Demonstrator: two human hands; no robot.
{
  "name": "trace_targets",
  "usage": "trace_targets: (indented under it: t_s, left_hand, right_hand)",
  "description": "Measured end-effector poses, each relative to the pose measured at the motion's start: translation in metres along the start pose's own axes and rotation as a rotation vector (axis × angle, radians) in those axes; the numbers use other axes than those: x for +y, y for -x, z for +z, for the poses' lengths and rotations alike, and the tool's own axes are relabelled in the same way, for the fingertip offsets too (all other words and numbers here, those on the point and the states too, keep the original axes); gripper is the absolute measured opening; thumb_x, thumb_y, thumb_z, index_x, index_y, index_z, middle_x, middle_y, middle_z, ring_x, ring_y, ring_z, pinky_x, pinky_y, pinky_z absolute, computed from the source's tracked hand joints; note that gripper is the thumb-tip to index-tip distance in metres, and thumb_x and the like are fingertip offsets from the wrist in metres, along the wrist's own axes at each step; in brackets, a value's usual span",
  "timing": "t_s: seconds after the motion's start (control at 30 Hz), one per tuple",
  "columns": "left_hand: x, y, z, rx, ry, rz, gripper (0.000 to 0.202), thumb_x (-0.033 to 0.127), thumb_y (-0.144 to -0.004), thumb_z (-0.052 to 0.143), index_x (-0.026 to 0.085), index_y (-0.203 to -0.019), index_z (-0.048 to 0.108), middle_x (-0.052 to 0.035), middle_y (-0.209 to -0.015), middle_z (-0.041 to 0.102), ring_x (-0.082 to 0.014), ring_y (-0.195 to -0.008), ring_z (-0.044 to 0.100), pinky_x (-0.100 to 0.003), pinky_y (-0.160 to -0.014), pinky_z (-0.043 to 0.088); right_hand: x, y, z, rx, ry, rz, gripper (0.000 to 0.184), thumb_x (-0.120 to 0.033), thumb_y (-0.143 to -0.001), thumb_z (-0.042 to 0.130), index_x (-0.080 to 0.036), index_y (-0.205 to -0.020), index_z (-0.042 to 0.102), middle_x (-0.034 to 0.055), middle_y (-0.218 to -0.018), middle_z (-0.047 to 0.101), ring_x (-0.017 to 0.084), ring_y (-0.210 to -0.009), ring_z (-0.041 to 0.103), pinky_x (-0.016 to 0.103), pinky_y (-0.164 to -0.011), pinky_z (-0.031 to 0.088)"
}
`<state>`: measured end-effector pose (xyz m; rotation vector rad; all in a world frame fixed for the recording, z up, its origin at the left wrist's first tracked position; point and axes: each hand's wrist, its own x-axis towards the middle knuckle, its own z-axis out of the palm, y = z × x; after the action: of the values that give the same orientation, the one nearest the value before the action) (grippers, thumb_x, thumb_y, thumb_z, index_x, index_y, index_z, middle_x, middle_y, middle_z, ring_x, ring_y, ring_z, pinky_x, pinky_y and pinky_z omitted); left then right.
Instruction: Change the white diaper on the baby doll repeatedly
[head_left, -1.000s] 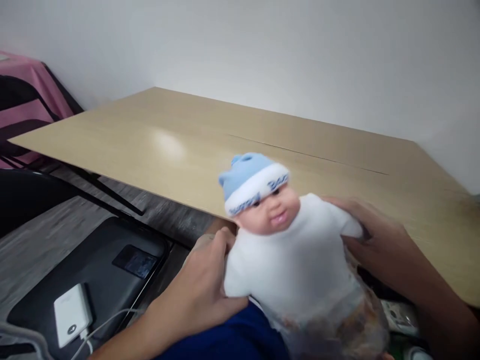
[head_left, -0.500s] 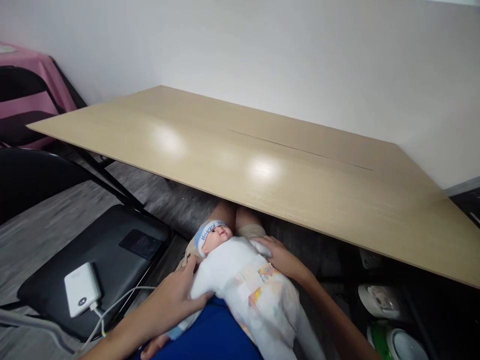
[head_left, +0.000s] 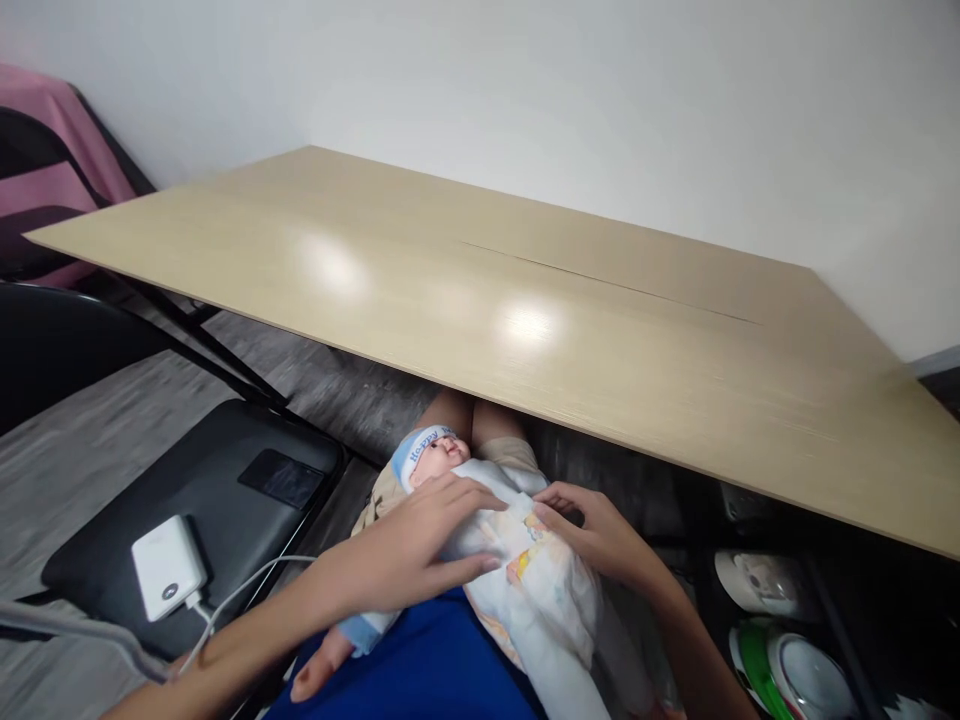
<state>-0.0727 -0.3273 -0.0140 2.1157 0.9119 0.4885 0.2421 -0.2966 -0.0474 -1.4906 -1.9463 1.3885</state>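
A baby doll in white clothes and a blue-and-white cap lies on its back across my lap, head toward the table. A printed diaper wraps its middle. My left hand lies flat over the doll's chest with fingers stretched out. My right hand rests on the doll's belly at the diaper's top edge, fingers curled as if pinching it. One doll arm with a blue cuff sticks out at lower left.
A light wooden table spans the view above my lap. A black chair on the left holds a white power bank with a cable and a dark phone. Green-and-white objects sit on the floor at right.
The doll went from upright in front of the table down onto my lap, lying on its back. My left hand moved onto its chest; my right came to the diaper's waist.
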Motion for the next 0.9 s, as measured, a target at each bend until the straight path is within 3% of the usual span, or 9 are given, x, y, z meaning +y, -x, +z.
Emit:
trace_targets:
  t_s: [0.1, 0.23, 0.47, 0.63, 0.73, 0.8, 0.9]
  left_hand:
    - [-0.008, -0.038, 0.009, -0.108, -0.008, 0.132, 0.046, 0.057, -0.112, 0.064, 0.026, -0.146, 0.068, -0.0108, -0.134, 0.072, -0.0300, -0.125, 0.066, -0.046, -0.114, 0.050]
    - [-0.019, -0.057, 0.022, -0.119, 0.017, 0.194, 0.041, 0.059, -0.110, 0.068, 0.027, -0.133, 0.077, -0.0091, -0.123, 0.070, -0.0266, -0.114, 0.065, -0.040, -0.106, 0.049]
    - [-0.027, -0.053, 0.022, -0.095, 0.207, 0.134, 0.033, 0.055, -0.110, 0.069, 0.026, -0.123, 0.080, -0.0079, -0.124, 0.075, -0.0254, -0.119, 0.066, -0.039, -0.110, 0.047]
    - [-0.031, -0.055, 0.027, -0.037, 0.301, 0.105, 0.027, 0.047, -0.112, 0.068, 0.022, -0.114, 0.077, -0.0073, -0.117, 0.077, -0.0233, -0.113, 0.069, -0.037, -0.106, 0.048]
    - [-0.027, -0.053, 0.028, 0.014, 0.284, 0.116, 0.026, 0.046, -0.112, 0.067, 0.021, -0.112, 0.075, -0.0076, -0.115, 0.076, -0.0233, -0.111, 0.067, -0.037, -0.104, 0.049]
    - [-0.024, -0.048, 0.027, 0.040, 0.282, 0.134, 0.025, 0.045, -0.113, 0.064, 0.022, -0.112, 0.073, -0.0081, -0.116, 0.075, -0.0238, -0.112, 0.067, -0.038, -0.105, 0.049]
    - [-0.022, -0.031, 0.024, 0.077, 0.322, 0.146, 0.024, 0.043, -0.115, 0.061, 0.021, -0.113, 0.071, -0.0090, -0.115, 0.077, -0.0240, -0.113, 0.068, -0.040, -0.109, 0.050]
  right_hand:
    - [0.003, -0.002, -0.001, -0.019, -0.015, -0.001, 0.034, -0.052, -0.106, 0.068, -0.022, -0.105, 0.084, 0.0060, -0.100, 0.086, 0.027, -0.094, 0.078, 0.036, -0.085, 0.058]
    - [0.011, 0.002, -0.002, -0.004, -0.062, -0.018, 0.033, -0.049, -0.106, 0.069, -0.022, -0.115, 0.084, 0.0064, -0.105, 0.087, 0.026, -0.099, 0.079, 0.037, -0.089, 0.058]
    - [0.026, 0.003, 0.000, 0.110, -0.028, -0.040, 0.033, -0.049, -0.105, 0.070, -0.022, -0.121, 0.082, 0.0063, -0.098, 0.083, 0.025, -0.095, 0.076, 0.038, -0.088, 0.059]
    - [0.060, -0.014, -0.006, 0.164, -0.063, -0.011, 0.039, -0.054, -0.103, 0.070, -0.021, -0.119, 0.080, 0.0066, -0.096, 0.081, 0.025, -0.091, 0.075, 0.038, -0.085, 0.061]
    - [0.075, -0.021, -0.011, 0.202, -0.055, 0.009, 0.040, -0.056, -0.101, 0.069, -0.020, -0.116, 0.079, 0.0081, -0.099, 0.081, 0.026, -0.094, 0.076, 0.042, -0.091, 0.062]
    - [0.071, -0.021, -0.012, 0.217, -0.026, -0.018, 0.038, -0.055, -0.104, 0.067, -0.021, -0.117, 0.079, 0.0096, -0.106, 0.083, 0.027, -0.100, 0.077, 0.044, -0.097, 0.062]
    - [0.041, -0.016, -0.010, 0.139, 0.026, -0.141, 0.036, -0.050, -0.110, 0.063, -0.023, -0.127, 0.079, 0.0111, -0.126, 0.081, 0.028, -0.117, 0.076, 0.044, -0.108, 0.060]
